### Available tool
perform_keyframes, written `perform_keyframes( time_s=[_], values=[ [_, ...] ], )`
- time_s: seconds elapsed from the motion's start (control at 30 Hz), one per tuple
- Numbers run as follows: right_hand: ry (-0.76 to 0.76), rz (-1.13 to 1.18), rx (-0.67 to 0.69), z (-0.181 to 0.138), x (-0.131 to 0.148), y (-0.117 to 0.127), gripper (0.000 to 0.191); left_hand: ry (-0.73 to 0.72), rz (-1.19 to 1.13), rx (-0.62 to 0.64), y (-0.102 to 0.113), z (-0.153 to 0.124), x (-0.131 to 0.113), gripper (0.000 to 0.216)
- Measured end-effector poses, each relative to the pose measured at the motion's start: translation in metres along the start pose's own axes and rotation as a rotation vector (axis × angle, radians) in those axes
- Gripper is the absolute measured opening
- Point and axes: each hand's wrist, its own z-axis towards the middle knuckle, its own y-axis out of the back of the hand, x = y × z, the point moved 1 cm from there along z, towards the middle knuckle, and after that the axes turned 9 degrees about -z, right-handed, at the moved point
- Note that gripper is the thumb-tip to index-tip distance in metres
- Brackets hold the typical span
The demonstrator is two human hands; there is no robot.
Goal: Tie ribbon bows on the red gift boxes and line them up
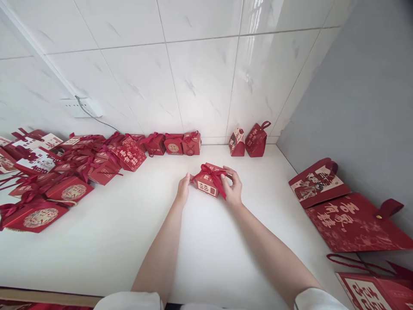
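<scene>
A small red gift box (206, 188) with a dark red ribbon bow (211, 172) sits on the white table in front of me. Its front carries a pale panel with red characters. My left hand (183, 189) presses against the left end of the box, with its inner fingers partly hidden. On the other side, my right hand (233, 187) grips the right end, thumb in front by the ribbon tail and fingers over the back edge. The box rests between both hands.
A crowd of red ribboned boxes (72, 191) covers the table's left side. Several boxes (174, 145) line the tiled wall, with two pointed ones (256, 140) farther right. Larger red bags (351, 224) lean along the grey right wall. A cable runs from a wall socket (82, 107).
</scene>
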Motion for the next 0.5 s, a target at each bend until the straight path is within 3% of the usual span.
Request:
perform_keyframes(
  time_s=[0.27, 0.5],
  values=[
    [-0.143, 0.112, -0.001, 0.008, -0.008, 0.004, 0.028, 0.067, 0.067, 0.103, -0.003, -0.005, -0.003, 0.051],
    [-0.243, 0.237, 0.086, 0.014, -0.009, 0.004, 0.027, 0.096, 0.056, 0.207, -0.006, -0.01, -0.007, 0.042]
  ],
)
